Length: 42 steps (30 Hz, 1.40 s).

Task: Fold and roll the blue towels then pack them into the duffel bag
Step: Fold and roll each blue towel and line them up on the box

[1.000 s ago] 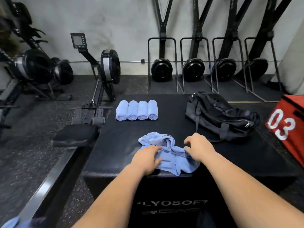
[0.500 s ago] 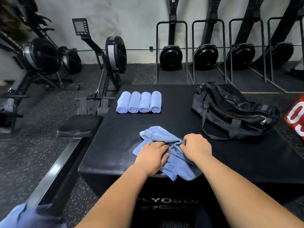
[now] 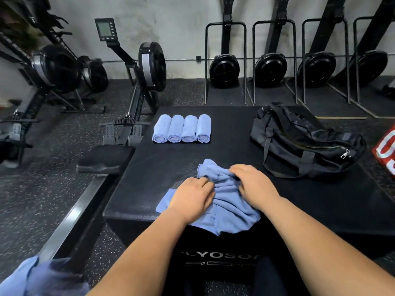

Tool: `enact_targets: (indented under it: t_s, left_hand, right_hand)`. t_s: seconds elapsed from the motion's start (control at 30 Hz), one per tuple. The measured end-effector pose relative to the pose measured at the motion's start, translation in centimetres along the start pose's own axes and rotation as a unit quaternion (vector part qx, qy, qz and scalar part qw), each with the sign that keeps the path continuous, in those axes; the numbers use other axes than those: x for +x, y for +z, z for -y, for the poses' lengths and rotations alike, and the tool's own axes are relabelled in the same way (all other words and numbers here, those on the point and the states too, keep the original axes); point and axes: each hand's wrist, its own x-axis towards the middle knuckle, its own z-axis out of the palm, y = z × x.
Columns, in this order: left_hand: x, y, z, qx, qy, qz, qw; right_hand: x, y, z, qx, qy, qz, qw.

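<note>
Grips the crumpled blue towel with both hands at the near edge of the black tabletop. Curls the left hand into the cloth on the left side, grip tight on a bunch of folds. Pinches more folds with the right hand just beside it, grip clamped on the same towel. Lets one corner of the towel hang a little over the front edge. Shows four rolled towels in a neat row at the far left of the tabletop, touching side by side, well apart from the hands. Shows the black duffel bag lying at the far right. Cannot tell if its zip is open. Has a rowing machine on the floor to the left, a red box at the right edge, and more blue cloth in the bottom left corner.
</note>
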Motion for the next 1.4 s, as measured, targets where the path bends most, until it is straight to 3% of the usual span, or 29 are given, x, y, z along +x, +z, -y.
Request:
enact_targets:
  t_s: [0.1, 0.37, 0.53, 0.7, 0.83, 0.97, 1.23, 1.4]
  left_hand:
    - [-0.6, 0.4, 0.1, 0.025, 0.003, 0.021, 0.999]
    - [-0.3, -0.5, 0.8, 0.121, -0.043, 0.056, 0.99]
    - [1.6, 0.3, 0.1, 0.009, -0.071, 0.143, 0.987]
    - [1.7, 0.7, 0.0, 0.08, -0.103, 0.136, 0.982]
    - [1.7, 0.5, 0.4, 0.133, -0.129, 0.11, 0.977]
    - [1.4, 1.5, 1.7, 0.065, -0.12, 0.113, 0.984]
    - [3.1, 0.9, 4.7, 0.095, -0.176, 0.212, 0.957]
    - [3.6, 1.0, 6.6, 0.11, -0.199, 0.227, 0.947]
  right_hand:
    - [-0.3, 0.8, 1.2, 0.009, 0.05, 0.101, 0.994]
    - [0.3, 2.1, -0.8, -0.115, 0.254, 0.085, 0.956]
    - [0.4, 3.2, -1.4, -0.141, 0.078, 0.087, 0.983]
    - [0.5, 3.3, -1.7, -0.103, 0.213, 0.093, 0.967]
    - [1.2, 3.2, -0.3, -0.091, 0.168, 0.1, 0.976]
    - [1.6, 3.3, -0.8, -0.082, 0.105, 0.104, 0.986]
    - [3.7, 3.9, -1.4, -0.052, 0.182, 0.116, 0.975]
    - [5.3, 4.5, -1.7, -0.057, 0.19, 0.106, 0.974]
